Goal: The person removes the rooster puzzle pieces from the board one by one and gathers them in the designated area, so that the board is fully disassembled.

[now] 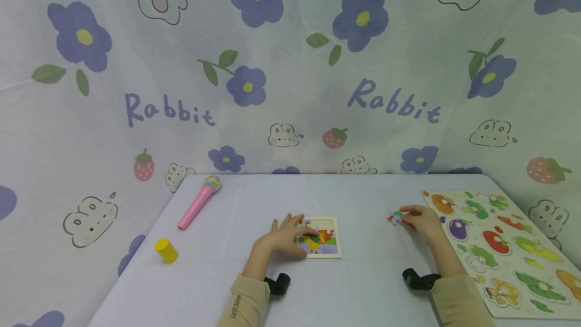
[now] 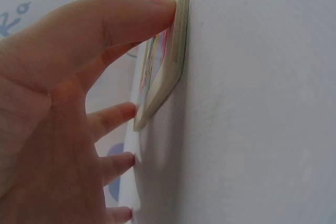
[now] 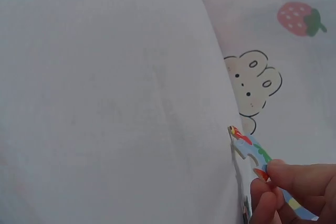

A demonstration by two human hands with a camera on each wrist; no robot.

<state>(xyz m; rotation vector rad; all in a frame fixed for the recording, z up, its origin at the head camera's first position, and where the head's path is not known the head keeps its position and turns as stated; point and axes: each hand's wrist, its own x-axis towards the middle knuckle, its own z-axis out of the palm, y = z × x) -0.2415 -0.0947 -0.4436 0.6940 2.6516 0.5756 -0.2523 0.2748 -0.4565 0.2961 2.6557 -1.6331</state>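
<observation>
A small framed jigsaw puzzle [image 1: 330,254] with a colourful bird picture lies flat on the white table. My left hand [image 1: 283,240] rests over its left side, fingers spread. In the left wrist view the thumb [image 2: 142,17] presses on the frame's edge, while other fingertips reach down around the corner. Off to the right, my right hand [image 1: 423,220] pinches a small jigsaw piece [image 3: 249,148] between thumb and fingers. Blue, green and red show on that piece, and it is tilted close over the tabletop.
A large peg board [image 1: 495,266] with fruit and vegetable pieces lies at the right, beside my right forearm. Toward the left are a pink toy microphone [image 1: 198,206] and a yellow cylinder [image 1: 166,251]. A printed cloth [image 1: 290,74] hangs behind the table.
</observation>
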